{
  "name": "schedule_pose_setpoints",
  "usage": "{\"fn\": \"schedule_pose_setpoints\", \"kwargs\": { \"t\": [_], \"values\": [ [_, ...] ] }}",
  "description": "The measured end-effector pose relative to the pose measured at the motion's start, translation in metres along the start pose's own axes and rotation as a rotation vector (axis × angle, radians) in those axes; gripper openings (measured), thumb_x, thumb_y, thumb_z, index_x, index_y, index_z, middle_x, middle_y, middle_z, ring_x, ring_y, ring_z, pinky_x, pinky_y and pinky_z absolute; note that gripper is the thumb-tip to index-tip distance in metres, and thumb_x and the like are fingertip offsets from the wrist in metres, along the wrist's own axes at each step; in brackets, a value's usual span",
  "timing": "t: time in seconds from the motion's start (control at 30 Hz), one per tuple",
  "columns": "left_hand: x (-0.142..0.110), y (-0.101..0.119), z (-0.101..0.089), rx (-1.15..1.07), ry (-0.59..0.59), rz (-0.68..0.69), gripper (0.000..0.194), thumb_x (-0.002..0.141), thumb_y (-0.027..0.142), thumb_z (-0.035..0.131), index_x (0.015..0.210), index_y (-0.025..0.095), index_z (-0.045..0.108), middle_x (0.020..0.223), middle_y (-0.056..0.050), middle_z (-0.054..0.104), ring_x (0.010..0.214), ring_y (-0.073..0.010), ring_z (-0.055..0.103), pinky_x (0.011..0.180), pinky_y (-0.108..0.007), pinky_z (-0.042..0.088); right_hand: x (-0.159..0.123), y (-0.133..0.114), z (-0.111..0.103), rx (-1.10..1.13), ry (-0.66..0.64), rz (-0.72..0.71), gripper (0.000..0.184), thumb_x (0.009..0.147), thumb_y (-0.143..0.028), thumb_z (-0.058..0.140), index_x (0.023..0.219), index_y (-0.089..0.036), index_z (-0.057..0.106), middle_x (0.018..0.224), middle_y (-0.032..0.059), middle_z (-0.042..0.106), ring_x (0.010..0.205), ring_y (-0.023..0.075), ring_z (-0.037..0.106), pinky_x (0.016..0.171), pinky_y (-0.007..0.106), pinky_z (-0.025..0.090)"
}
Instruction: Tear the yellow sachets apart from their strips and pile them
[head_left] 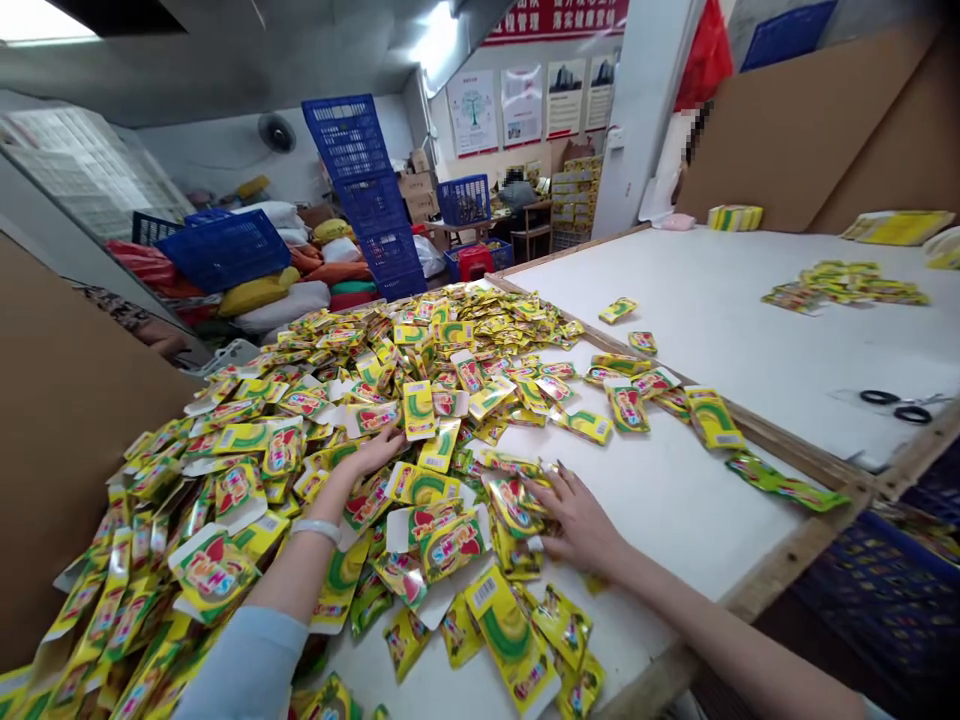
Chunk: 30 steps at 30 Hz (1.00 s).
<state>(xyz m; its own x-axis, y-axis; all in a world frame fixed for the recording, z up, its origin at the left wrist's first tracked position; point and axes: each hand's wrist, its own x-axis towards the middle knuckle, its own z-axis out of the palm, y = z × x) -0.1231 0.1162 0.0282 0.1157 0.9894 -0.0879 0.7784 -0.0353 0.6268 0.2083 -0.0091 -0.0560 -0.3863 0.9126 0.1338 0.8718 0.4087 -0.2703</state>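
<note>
A big heap of small yellow-and-green packets [235, 437] with banana and watermelon prints covers the left of a white table. My left hand [375, 452] reaches into the heap, fingers stretched out beside an upright yellow box [418, 410]; its fingertips are partly hidden. My right hand [576, 515] rests at the heap's right edge, fingers spread and touching a watermelon-print packet [514, 503]. In front of the hands lie a long yellow banana box [511, 638] and several small pouches [562, 625], some of them overlapping.
A wooden strip [772, 440] divides the white tabletop [697, 290]. Black-handled scissors [896, 403] and a smaller packet pile [847, 285] lie beyond it. Cardboard [67, 430] walls the left side. Stacked blue crates [367, 190] stand behind; another blue crate [892, 590] is below right.
</note>
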Motion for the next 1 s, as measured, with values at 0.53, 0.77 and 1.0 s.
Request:
{"fn": "schedule_pose_setpoints", "kwargs": {
  "t": [0.53,0.77,1.0],
  "values": [
    [-0.159,0.031,0.007,-0.056,0.085,-0.038,0.032,0.085,0.039,0.038,0.108,0.021,0.05,0.105,-0.006,0.061,0.095,-0.0206,0.057,0.082,-0.034,0.045,-0.061,-0.076,0.005,0.094,-0.069,-0.353,0.079,0.064,-0.029,0.063,0.135,-0.034,0.029,0.141,0.0069,0.028,0.131,0.0416,0.005,0.099,0.061,0.018],
    [-0.226,0.009,0.018,0.047,0.172,-0.143,0.03,0.086,0.038,0.037,0.109,0.023,0.05,0.114,-0.005,0.059,0.107,-0.0199,0.053,0.091,-0.034,0.041,-0.031,-0.035,-0.012,0.025,-0.028,-0.302,0.058,0.068,-0.029,0.061,0.125,-0.029,0.048,0.135,0.0108,0.039,0.131,0.0373,0.015,0.101,0.057,0.019],
    [-0.165,0.019,0.043,0.355,0.111,-0.055,0.029,0.081,0.031,0.041,0.105,0.02,0.053,0.107,-0.008,0.062,0.1,-0.0224,0.057,0.087,-0.035,0.042,-0.047,-0.006,-0.026,0.278,0.049,-0.03,0.051,0.079,-0.026,0.043,0.13,-0.021,0.039,0.131,0.011,0.045,0.122,0.0256,0.038,0.097,0.043,0.036]
  ]
}}
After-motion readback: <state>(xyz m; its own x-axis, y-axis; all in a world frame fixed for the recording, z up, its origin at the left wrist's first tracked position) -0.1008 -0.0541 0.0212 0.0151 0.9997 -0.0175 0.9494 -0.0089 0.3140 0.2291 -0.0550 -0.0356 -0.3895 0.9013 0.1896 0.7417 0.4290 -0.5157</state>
